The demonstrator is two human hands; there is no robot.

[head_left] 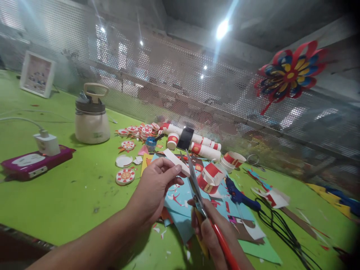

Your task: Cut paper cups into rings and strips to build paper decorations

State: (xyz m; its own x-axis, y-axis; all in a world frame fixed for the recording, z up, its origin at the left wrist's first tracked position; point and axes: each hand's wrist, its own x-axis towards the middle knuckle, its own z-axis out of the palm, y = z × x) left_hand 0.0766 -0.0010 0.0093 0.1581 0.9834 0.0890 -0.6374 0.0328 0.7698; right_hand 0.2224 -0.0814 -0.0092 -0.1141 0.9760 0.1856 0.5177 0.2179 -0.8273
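Observation:
My left hand (157,183) pinches a white paper strip (176,162) between thumb and fingers. In my right hand (209,228) is a pair of scissors (198,198) with red and yellow handles, its blades pointing away from me and slightly parted. The blades stand close to the right end of the strip; I cannot tell whether they touch it. Beyond the scissors sits a cut red and white paper cup (210,178). Light blue paper sheets (178,208) with red and white scraps lie under both hands.
A blue glue gun (242,197) with a black cable lies to the right. Stacked paper cups (206,150), a phone (186,138) and decorated discs (125,176) are farther back. At left stand a jug (92,125) and a purple power strip (36,161). A paper flower (291,75) hangs upper right.

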